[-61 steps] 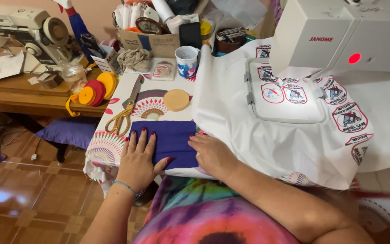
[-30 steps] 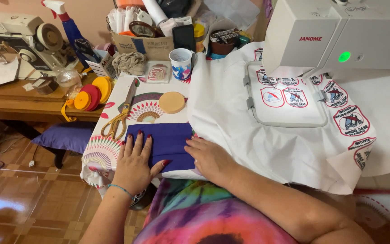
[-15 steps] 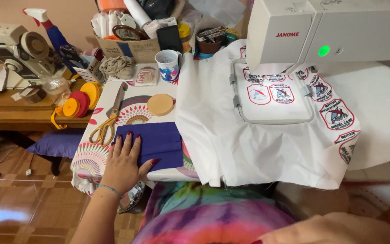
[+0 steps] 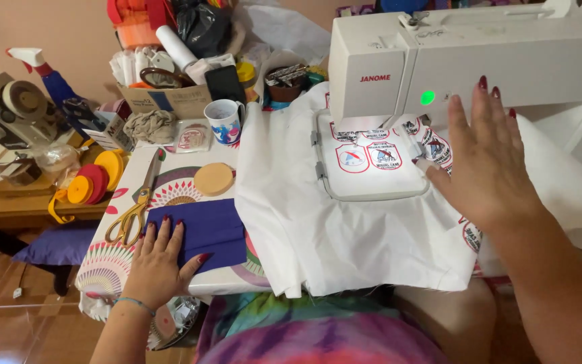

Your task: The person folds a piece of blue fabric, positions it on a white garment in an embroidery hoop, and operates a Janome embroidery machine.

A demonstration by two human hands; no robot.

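My left hand (image 4: 157, 259) lies flat, fingers spread, on a folded dark blue cloth (image 4: 211, 229) at the table's front edge. Raised with its fingers apart, my right hand (image 4: 483, 158) hovers just right of the embroidery hoop (image 4: 372, 165), in front of the white embroidery machine (image 4: 466, 57) with a green light lit. The hoop clamps a white fabric (image 4: 345, 236) stitched with several red and blue badges. The fabric drapes over the table front toward my lap.
Gold-handled scissors (image 4: 133, 209) lie left of the blue cloth, a round cork coaster (image 4: 213, 178) behind it. A mug (image 4: 223, 121), a cardboard box of supplies (image 4: 170, 98), colourful tape rolls (image 4: 92, 182) and a spray bottle (image 4: 48, 77) crowd the back left. A wooden side table (image 4: 8, 202) stands left.
My right hand has left the blue cloth and lifted up to the right, beside the hoop. The machine's light turned from red to green. The left hand stayed on the cloth.
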